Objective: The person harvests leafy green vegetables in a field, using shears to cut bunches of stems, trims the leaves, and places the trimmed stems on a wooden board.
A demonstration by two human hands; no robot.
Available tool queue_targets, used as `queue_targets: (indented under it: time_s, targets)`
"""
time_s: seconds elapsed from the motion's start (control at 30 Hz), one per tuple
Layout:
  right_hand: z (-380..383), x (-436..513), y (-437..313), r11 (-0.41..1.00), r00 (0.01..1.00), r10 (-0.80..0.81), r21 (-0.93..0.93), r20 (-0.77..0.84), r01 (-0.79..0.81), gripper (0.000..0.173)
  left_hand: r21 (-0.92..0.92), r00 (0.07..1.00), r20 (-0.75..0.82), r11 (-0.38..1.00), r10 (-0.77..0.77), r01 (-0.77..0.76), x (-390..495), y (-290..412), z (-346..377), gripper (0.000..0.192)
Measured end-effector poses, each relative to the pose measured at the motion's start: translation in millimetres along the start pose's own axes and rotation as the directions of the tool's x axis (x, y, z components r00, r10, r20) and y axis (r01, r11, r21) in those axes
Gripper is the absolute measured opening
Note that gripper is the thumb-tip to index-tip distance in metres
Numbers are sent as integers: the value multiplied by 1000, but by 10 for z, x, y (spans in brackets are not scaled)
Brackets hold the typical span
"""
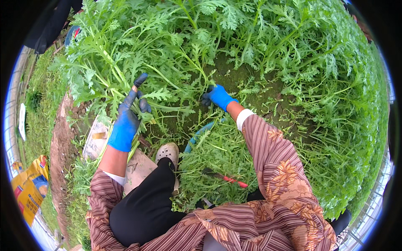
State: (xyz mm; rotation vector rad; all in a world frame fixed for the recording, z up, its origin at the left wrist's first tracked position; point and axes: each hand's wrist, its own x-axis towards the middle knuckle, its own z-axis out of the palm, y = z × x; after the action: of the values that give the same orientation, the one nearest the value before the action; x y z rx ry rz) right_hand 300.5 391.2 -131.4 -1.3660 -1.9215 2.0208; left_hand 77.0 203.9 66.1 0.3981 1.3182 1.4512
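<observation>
My left hand [130, 109], in a blue glove with dark, dirty fingers and a bare thumb patch, holds a bunch of leafy green stems [108, 78] at the left. The bunch fans out above the hand, and some stems pass below it. My right hand [216, 97], in a blue glove too, has its dark fingers curled around the base of an upright leafy stem [196, 62]; the fingertips are partly hidden among leaves. A tool with a red and black handle [230, 180] lies on cut greens [216, 157] in front of me, its far end partly covered.
Dense chrysanthemum-like greens [339, 125] grow ahead and to the right. A blue curved rim [198, 135] borders the cut greens. My beige clog [168, 152] stands beside a pale board [138, 169]. A yellow printed bag [31, 188] lies far left. Another person's dark clothing [47, 28] shows at the upper left.
</observation>
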Motion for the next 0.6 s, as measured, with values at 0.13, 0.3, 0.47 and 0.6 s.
queue_targets:
  time_s: [0.13,0.3,0.47,0.6]
  targets:
    - [-151,-197,-207,990,986,14,-143,163,10,18,5,999,40,1000,29,-29,-2,-36,-42,55]
    - [-910,-1342,-1368,995,855,96,-58,511,-77,27,-5,999,20,999,33,-32,-40,-4,-27,51]
    - [-1432,-2474,-1851,908,903,-272,401,333,126,33,-23,999,42,1000,10,-9,5,15,-52,48]
    - [-1298,-2964,-1921,985,899,-18,163,438,-60,22,-43,1000,10,999,9,-9,2,9,-6,53]
